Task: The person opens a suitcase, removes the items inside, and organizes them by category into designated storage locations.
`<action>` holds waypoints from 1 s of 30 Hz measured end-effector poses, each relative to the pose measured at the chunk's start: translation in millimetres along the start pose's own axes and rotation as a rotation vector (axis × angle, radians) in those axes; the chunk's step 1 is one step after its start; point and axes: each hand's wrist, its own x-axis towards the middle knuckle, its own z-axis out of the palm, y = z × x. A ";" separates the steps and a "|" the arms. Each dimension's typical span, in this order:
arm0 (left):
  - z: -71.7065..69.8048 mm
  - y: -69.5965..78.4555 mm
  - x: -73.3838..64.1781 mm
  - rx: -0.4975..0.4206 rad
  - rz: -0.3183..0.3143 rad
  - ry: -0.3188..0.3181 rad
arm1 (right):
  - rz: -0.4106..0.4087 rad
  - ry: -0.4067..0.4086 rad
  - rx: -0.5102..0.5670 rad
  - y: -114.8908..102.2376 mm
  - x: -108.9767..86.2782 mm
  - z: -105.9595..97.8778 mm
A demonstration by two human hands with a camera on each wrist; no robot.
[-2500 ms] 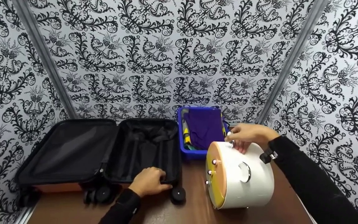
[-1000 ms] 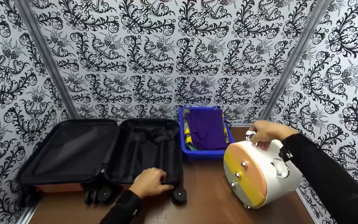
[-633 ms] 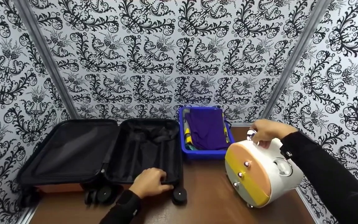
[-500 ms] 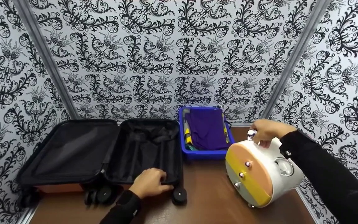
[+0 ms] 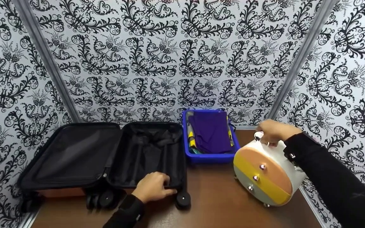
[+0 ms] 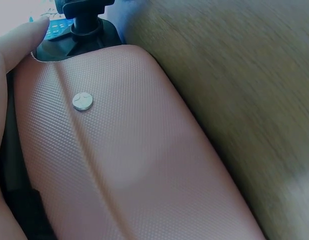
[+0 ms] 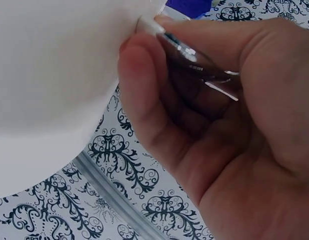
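A black-lined suitcase (image 5: 147,158) lies spread open at left and centre, its pink shell (image 6: 119,140) seen in the left wrist view. My left hand (image 5: 153,186) grips the front rim of its right half, fingers over the edge and thumb outside, near a black wheel (image 5: 183,200). On the right, a white rounded case (image 5: 265,174) is tilted, its face striped orange, yellow and grey with several shiny metal knobs. My right hand (image 5: 274,131) holds it at the top by a shiny metal fitting (image 7: 189,55). Whether its lower edge touches the table is unclear.
At the back, right of the suitcase, stands a blue basket (image 5: 211,156) with a folded purple cloth (image 5: 209,131) and yellow-and-grey items. The brown table (image 5: 211,196) meets patterned walls (image 5: 157,79) behind and at both sides.
My right hand has carried the white case to the right, away from the blue basket. The case has turned, so its striped face shows more fully. My left hand stays on the suitcase rim.
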 end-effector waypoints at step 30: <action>3.3 -3.1 0.2 -0.025 0.015 -0.030 | -0.060 0.472 -0.325 22.9 21.0 17.6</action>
